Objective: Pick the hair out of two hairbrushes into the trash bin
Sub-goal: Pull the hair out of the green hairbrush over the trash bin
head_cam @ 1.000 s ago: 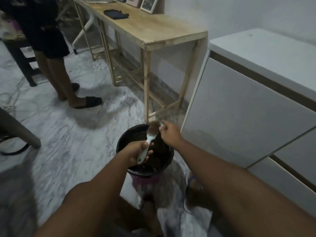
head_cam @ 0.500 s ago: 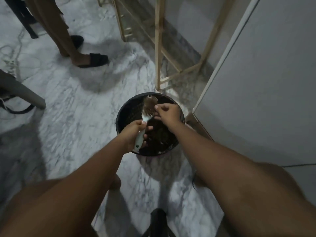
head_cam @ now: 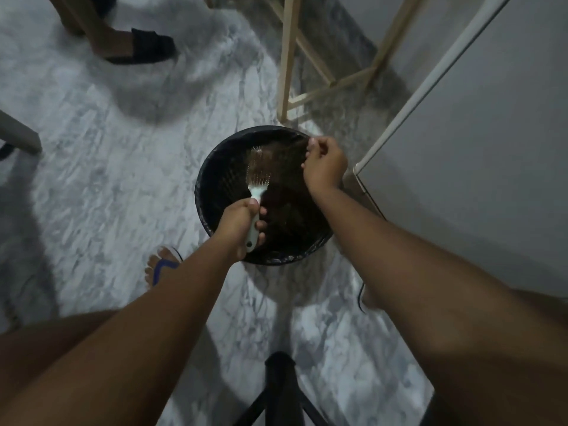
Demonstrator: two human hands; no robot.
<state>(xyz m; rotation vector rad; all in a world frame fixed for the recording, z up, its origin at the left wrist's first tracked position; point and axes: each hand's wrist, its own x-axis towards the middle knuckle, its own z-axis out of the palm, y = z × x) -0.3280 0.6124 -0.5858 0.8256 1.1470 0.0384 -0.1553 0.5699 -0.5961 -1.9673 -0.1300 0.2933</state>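
Okay, head view, the only one, looking steeply down. Left hand is wrapped round the pale handle of a hairbrush, bristle head pointing away from the person and hanging over the open mouth of the trash bin. Right hand is over the bin's far-right edge, fingers curled into a pinch. A thin brownish web of hair seems to stretch from the brush head to that pinch, but it's blurry, so it's hard to be sure how much is held. The bin is black, lined, and stands on the marble floor. A dark brown mass inside looks like hair already dropped, though I can't tell for certain.

Progress, as a judgement: mid-pull on the first brush. Brown fuzz shows among the bristles, so this brush isn't clean yet. The pinched tuft hasn't been released into the bin. A second hairbrush is nowhere in view, so that half looks untouched.

Around: a wooden desk leg just beyond the bin, a white cabinet close on the right, and the person's own foot in a blue sandal near the bin. Another person's foot in a black slipper is top left, well apart. A black stand is at the bottom edge.
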